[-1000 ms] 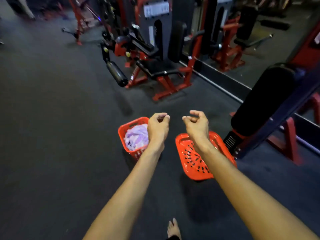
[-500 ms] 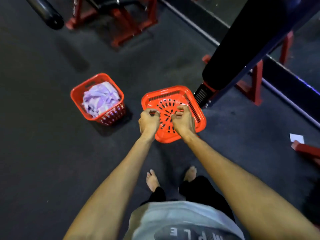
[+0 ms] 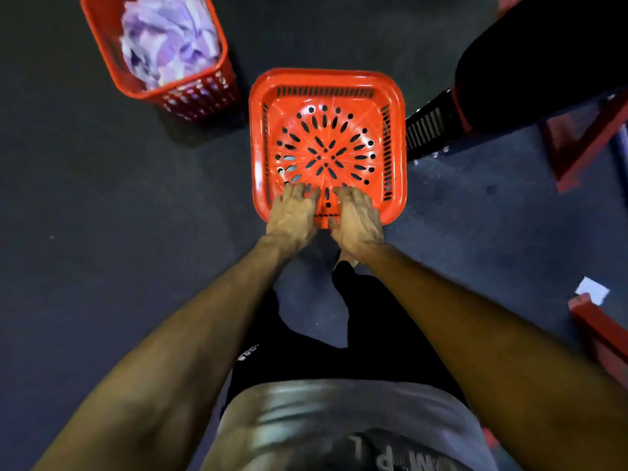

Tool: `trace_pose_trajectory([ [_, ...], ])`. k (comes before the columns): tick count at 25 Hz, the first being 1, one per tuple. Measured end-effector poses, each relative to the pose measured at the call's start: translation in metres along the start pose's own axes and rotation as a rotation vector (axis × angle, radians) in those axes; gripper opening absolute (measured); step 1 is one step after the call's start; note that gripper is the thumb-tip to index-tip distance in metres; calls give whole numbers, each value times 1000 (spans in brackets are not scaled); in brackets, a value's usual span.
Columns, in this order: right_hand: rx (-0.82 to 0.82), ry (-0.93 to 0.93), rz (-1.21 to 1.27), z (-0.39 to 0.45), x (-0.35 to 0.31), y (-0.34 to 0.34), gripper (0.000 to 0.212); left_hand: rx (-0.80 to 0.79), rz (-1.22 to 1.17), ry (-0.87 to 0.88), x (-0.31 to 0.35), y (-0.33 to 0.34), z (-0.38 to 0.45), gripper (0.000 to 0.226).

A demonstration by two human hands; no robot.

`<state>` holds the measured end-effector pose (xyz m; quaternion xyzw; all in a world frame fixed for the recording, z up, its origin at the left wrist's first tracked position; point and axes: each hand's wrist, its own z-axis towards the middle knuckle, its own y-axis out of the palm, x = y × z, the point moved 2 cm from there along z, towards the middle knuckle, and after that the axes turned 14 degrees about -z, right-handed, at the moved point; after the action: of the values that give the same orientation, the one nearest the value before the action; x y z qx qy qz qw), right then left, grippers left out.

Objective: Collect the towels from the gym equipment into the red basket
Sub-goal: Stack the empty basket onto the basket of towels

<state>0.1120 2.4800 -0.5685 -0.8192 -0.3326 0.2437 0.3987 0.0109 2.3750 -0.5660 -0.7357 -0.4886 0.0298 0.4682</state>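
Red plastic, perforated and empty, the red basket (image 3: 328, 144) sits on the floor (image 3: 102, 232) at the person's feet. Left hand (image 3: 293, 217) and right hand (image 3: 357, 220) curl over its near rim, apparently to lift it. Purple towels (image 3: 166, 39) fill a second basket (image 3: 190, 93) nearby.

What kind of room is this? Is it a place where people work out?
Most likely a gym. There is a dark rubbery floor, a red metal machine frame with a black pad, and a basket of towels beside the empty red basket both hands reach into.
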Motion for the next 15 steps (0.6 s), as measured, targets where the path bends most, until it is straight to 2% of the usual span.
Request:
trace_pose_trajectory([
  [3,-87,-154,-177,42,37,21,86,-108,204,46,9,46,34,98],
  [7,-194,-271,-305,79,79,47,101,-138,400,58,10,95,57,112],
  [10,-273,-324,-299,83,97,58,92,-196,393,27,10,114,66,95],
  [13,-201,-380,-302,69,107,53,70,-209,287,-8,13,109,65,79],
  [15,-141,-388,-279,55,106,41,64,-192,282,-13,15,93,54,69],
])
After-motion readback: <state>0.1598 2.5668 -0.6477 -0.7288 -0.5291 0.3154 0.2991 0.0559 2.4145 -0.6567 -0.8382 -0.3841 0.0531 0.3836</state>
